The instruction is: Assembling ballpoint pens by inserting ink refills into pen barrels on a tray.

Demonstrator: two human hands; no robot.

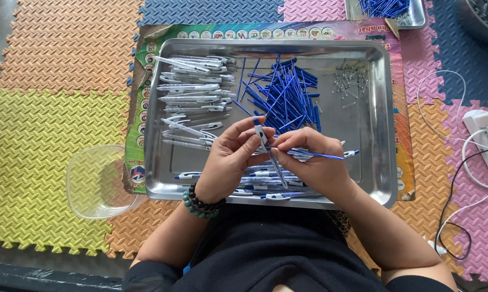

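- Pen barrel [268, 147]: a slim white and clear plastic tube with a blue tip, held tilted above the near half of the steel tray [375, 116], tip pointing away from the person.
- Judged by its look, it is very light, stiff and smooth, so likely slippery; a fingertip pinch around its middle suits it, and hard squeezing or bending could crack it.
- Left hand [230, 159]: closed in a pinch on the pen barrel near its upper part, thumb facing the fingers; a dark bead bracelet [202, 202] sits on that wrist.
- Right hand [314, 162]: fingers closed around several thin blue refills [322, 155] that stick out to the right over the tray, while its fingertips meet the pen barrel just beside the left thumb.
- Inside the tray: a loose heap of blue refills [284, 94] at the far middle, empty barrels [192, 89] at the far left, small metal springs [349, 81] at the far right, finished pens [265, 184] at the near edge under the hands.
- A clear plastic bowl [95, 181] rests just left of the tray on the foam mat [49, 108].
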